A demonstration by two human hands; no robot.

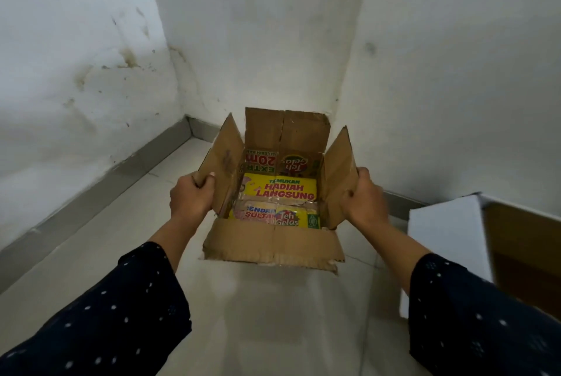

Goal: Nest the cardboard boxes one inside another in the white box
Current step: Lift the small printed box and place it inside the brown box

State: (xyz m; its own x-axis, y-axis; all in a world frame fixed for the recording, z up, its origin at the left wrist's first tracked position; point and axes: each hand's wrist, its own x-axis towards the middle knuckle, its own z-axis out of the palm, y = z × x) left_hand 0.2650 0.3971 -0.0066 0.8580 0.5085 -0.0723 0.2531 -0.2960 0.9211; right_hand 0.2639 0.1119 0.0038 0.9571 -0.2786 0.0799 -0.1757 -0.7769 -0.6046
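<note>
1. An open cardboard box point(274, 193) is held at the centre of the view, above the pale floor point(91, 254), in a corner of white walls. Printed "Teh Gelas" panels show inside it; whether these belong to a second nested box cannot be told.
2. The left hand point(189, 196) is closed on the lower edge of the side flap at 9 o'clock, fingers wrapped over the rim.
3. The right hand point(362, 198) is closed on the opposite flap at 3 o'clock.
4. The white box point(449, 242), open with a brown interior, stands at 4 o'clock, well apart.
5. The carton is judged light. Its flaps are creased and ragged at the 6 o'clock edge, so they may bend or tear; a hold lower on the walls would be firmer.
</note>
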